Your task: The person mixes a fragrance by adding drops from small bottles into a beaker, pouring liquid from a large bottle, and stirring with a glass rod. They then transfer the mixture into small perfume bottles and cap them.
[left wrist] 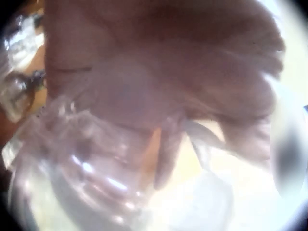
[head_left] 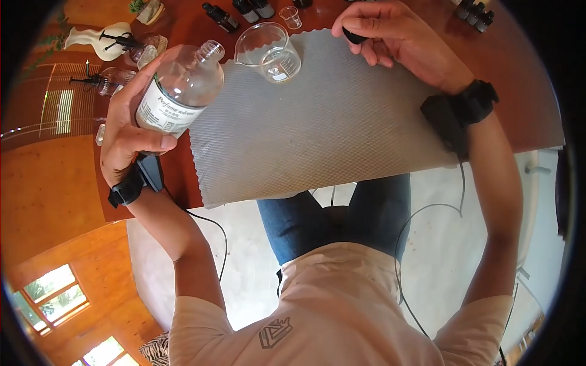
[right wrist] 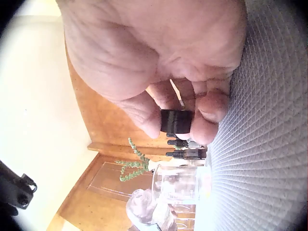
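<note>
My left hand (head_left: 125, 135) grips a clear bottle (head_left: 188, 78) with a white "Perfume solvent" label, its thumb across the lower front. The bottle has no cap on its threaded neck and tilts toward the right, over the mat's left edge. Between thumb and fingers, my right hand (head_left: 408, 38) pinches a black bottle cap (right wrist: 175, 121) above the mat's far right part. A glass beaker (head_left: 268, 60) stands between the two hands, at the mat's far edge. In the left wrist view, the palm and the blurred clear bottle fill most of the picture.
A grey textured mat (head_left: 305, 128) covers the near part of the red-brown table. Beyond it stand several dark dropper bottles (head_left: 221, 18) and a tiny glass cup (head_left: 290, 17). Spray bottles (head_left: 113, 79) and a white vase (head_left: 97, 41) are at the left; small dark bottles (head_left: 475, 15) at far right.
</note>
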The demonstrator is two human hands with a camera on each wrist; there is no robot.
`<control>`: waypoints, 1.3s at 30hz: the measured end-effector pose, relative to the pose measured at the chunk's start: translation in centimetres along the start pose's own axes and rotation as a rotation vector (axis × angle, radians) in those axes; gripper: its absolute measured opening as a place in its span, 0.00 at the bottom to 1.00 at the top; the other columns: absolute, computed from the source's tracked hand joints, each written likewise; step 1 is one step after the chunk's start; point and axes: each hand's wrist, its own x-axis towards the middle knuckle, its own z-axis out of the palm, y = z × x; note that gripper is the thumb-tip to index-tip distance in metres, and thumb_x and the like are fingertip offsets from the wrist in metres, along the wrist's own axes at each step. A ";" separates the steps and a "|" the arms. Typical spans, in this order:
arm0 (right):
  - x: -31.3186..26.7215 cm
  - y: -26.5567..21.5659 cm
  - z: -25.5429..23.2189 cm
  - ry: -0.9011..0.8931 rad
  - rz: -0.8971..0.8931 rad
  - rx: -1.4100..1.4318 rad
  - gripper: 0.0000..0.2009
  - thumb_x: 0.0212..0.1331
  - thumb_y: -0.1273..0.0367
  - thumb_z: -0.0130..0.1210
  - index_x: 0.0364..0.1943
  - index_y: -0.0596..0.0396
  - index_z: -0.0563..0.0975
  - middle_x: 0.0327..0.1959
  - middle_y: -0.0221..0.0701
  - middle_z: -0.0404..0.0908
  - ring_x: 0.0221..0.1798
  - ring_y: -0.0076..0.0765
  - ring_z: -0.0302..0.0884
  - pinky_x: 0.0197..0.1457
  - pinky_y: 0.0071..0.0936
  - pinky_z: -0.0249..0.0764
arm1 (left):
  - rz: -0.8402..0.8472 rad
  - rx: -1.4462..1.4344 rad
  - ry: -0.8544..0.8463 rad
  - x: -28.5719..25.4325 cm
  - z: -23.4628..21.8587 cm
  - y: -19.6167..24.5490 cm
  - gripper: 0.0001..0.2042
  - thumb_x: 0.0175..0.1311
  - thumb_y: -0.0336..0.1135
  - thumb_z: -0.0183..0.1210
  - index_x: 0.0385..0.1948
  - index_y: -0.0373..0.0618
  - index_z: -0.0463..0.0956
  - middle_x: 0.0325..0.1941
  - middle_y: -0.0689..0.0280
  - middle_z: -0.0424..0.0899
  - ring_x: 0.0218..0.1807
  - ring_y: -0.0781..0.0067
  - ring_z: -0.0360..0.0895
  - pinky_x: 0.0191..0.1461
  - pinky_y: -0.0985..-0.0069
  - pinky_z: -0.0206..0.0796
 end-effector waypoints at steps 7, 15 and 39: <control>0.5 0.9 -0.8 -0.039 -0.015 -0.013 0.14 0.74 0.64 0.56 0.46 0.63 0.83 0.30 0.27 0.82 0.29 0.19 0.79 0.31 0.14 0.74 | 0.036 0.036 -0.027 -0.1 0.4 -0.2 0.57 0.26 0.37 0.76 0.73 0.33 0.63 0.70 0.54 0.75 0.70 0.63 0.72 0.76 0.70 0.56; 0.6 0.8 -0.8 -0.045 -0.017 -0.021 0.14 0.74 0.64 0.56 0.46 0.63 0.83 0.30 0.28 0.81 0.29 0.19 0.80 0.31 0.14 0.75 | 0.032 0.112 -0.011 0.2 0.4 -0.4 0.56 0.29 0.39 0.77 0.73 0.37 0.63 0.70 0.57 0.75 0.68 0.64 0.73 0.73 0.71 0.58; 0.7 0.7 -0.5 -0.014 -0.011 -0.087 0.13 0.73 0.64 0.57 0.44 0.62 0.83 0.29 0.28 0.82 0.27 0.19 0.80 0.28 0.13 0.74 | -0.037 0.245 -0.015 -0.2 0.4 0.7 0.53 0.31 0.35 0.75 0.74 0.46 0.65 0.62 0.61 0.80 0.33 0.82 0.76 0.33 0.85 0.68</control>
